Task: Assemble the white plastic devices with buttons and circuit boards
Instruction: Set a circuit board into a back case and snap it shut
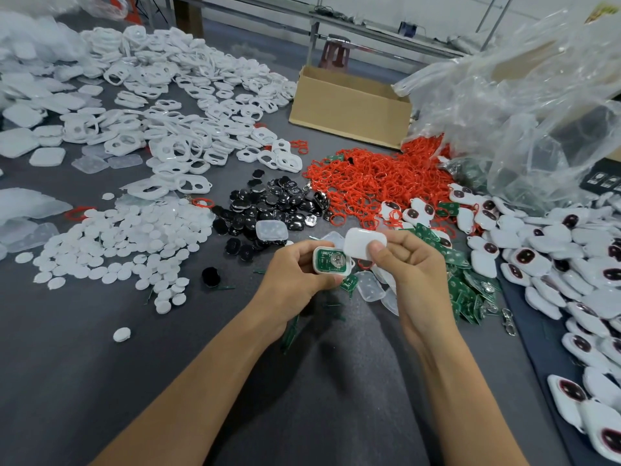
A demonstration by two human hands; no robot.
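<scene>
The left hand point(295, 267) curled its fingers and thumb round a small white plastic shell point(316, 260), a rounded rectangle lying open side up. A green circuit board point(331, 261) with a round silvery part at its middle sat inside the shell. Just beside it, the right hand point(408, 260) pinched a smooth, matte white cover point(363, 245) of the same rounded shape, thumb on its upper face. The cover was tilted, with its near edge touching or almost touching the shell's rim. Both pieces were held above the dark grey, cloth-like worktop point(100, 381), near its middle.

Loose parts lay in heaps around the hands:
- Flat white discs point(124, 240) were spread to the left.
- White frames point(188, 105) with rounded cut-outs were piled behind the discs.
- Glossy black buttons point(268, 206) with lobed edges formed a patch ahead of the left hand, and one translucent, frosted tray-like cover point(271, 231) rested on them.
- Thin red rings point(369, 176) were tangled in a bright mound further back.
- More green boards point(467, 290) were scattered to the right of the hands.
- White finished devices point(554, 250) with dark oval faces covered the right edge.

A brown cardboard box point(349, 105) stood open beyond the rings, and a crinkled clear plastic bag point(524, 105) slumped next to it.
</scene>
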